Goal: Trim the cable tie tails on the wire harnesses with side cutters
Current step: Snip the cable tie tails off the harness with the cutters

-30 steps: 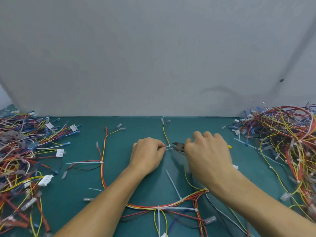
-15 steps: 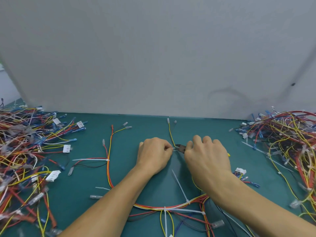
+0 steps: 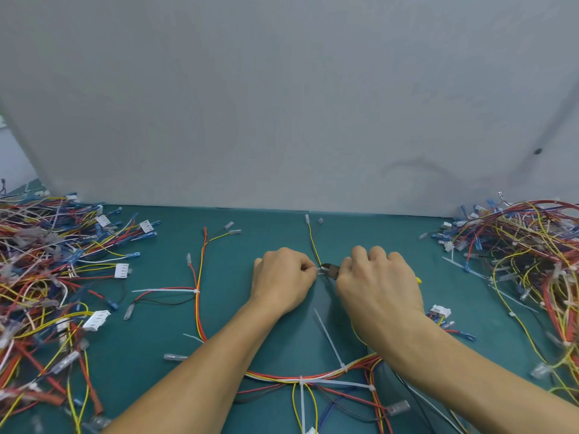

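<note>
Small white nylon cable tie (image 3: pixel 320 271) sits on the thin yellow-and-black wire pair (image 3: pixel 313 245), mid-mat, directly between the two hands. The dark nose of the yellow-handled side cutters (image 3: pixel 331 269) meets the tie from the right. Whether the blades are closed on the tail or only set against it cannot be told: too small. Left hand (image 3: pixel 282 280): fingers curled, tips pinching the tie from the left. Right hand (image 3: pixel 377 289): fist wrapped round the cutter handles, with only a yellow handle tip showing past the palm. Risks (judgement): the blades lie just beside the yellow wire, so a slight tilt could nick insulation or sever a conductor. The left fingertips are almost touching the nose, so a slip could catch skin. A cut made away from the tie head would leave a sharp stub. A freed tail could spring off into the clutter. A red, yellow and white wire bundle (image 3: pixel 282 378), apparently the same harness, loops nearer the person with long white tie tails (image 3: pixel 327 335) uncut. The right forearm lies over it and could drag it. One tangled pile of multicoloured wire harnesses (image 3: pixel 44 277) lies at the left, another pile (image 3: pixel 526 261) at the right, both on the teal-green bench mat (image 3: pixel 150 333).
</note>
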The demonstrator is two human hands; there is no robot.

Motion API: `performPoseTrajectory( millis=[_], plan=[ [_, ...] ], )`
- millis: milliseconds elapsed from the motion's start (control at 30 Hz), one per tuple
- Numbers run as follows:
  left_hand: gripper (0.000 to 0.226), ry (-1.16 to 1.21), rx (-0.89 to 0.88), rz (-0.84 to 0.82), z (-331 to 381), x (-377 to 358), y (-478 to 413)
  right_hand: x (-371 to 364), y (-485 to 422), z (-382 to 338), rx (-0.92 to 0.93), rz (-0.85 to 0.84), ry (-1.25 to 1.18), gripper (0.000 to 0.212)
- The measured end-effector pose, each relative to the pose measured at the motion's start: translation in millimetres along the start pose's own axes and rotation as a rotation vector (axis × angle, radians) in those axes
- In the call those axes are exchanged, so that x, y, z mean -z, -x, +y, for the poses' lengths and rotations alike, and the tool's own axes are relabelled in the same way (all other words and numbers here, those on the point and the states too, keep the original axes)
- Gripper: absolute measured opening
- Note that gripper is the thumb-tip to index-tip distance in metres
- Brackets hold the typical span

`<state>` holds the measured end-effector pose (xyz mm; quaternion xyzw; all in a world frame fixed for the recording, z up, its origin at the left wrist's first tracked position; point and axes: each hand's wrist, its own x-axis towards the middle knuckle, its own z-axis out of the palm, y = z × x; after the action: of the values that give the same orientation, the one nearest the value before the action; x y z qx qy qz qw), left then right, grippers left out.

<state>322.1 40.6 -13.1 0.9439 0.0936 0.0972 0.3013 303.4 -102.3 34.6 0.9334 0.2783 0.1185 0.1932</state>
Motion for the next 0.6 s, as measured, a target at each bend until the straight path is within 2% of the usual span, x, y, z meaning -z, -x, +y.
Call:
performPoseTrajectory(
  millis=[600],
  plan=[
    [0.018, -0.011, 0.000, 0.015, -0.6, -3.2, 0.9, -4.6, 4.2, -1.3, -0.045, 0.017, 0.023, 0.029]
  ],
)
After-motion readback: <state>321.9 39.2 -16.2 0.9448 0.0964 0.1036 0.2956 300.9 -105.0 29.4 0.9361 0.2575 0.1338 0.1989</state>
